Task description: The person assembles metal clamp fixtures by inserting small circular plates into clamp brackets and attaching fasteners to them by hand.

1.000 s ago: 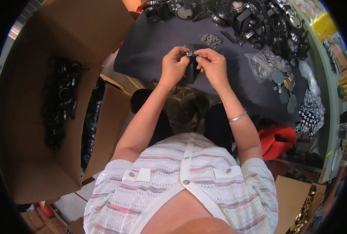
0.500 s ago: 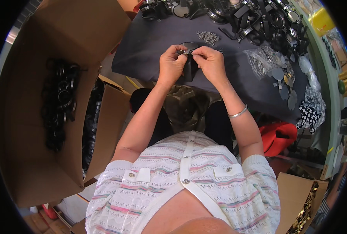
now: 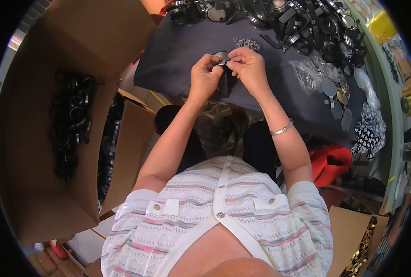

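Over the near edge of the dark cloth-covered table (image 3: 168,60), both hands meet at a watch with a black strap (image 3: 224,86). My left hand (image 3: 205,76) pinches its upper part between thumb and fingers, and the strap hangs down below. My right hand (image 3: 249,69) has thumb and fingertips pressed together at the watch's silvery round part; any small piece between them is too hidden to make out. Just beyond the hands lies a small heap of metal clasps or links (image 3: 247,44).
Many black-strapped watches (image 3: 302,27) are piled along the table's far side. On the right are a clear bag of metal pins (image 3: 314,74) and several loose discs (image 3: 337,111). A tall cardboard box (image 3: 25,184) with black watches stands left; another box (image 3: 346,235) sits lower right.
My right fingers have shifted slightly over the watch and are bent more closely together. My left hand keeps its hold, almost unmoved.
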A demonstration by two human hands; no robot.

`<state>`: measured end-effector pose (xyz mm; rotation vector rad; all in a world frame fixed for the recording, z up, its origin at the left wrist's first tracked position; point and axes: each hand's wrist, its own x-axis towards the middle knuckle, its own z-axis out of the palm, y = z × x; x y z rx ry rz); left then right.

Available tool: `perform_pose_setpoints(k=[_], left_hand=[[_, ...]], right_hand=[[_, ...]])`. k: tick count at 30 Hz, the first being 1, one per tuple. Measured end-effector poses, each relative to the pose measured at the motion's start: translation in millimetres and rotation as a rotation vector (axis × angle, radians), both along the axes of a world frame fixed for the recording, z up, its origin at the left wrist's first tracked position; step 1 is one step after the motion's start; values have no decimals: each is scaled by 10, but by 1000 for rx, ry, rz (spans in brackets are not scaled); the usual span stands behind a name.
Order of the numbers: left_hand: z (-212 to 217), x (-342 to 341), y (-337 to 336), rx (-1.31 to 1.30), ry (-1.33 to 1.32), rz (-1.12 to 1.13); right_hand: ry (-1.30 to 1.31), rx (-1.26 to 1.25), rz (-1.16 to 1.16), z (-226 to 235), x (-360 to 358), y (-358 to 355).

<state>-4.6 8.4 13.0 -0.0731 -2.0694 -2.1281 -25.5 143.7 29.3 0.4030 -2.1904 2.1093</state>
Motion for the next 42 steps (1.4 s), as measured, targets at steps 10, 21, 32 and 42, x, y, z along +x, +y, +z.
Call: perform_pose_setpoints(k=[10,21,32,42], left_hand=[[-251,8,12,112,167,-44],[-170,8,-146,-136,65,-84],[34,-50,-170,-311,-67,126],[117,157,-472,-141,-103,-51]], right_hand=[[657,518,62,160,-110,224],[444,563,398,139,-407,171],[293,1058,99,256,-78,1085],[361,1120,224,347,317,1170]])
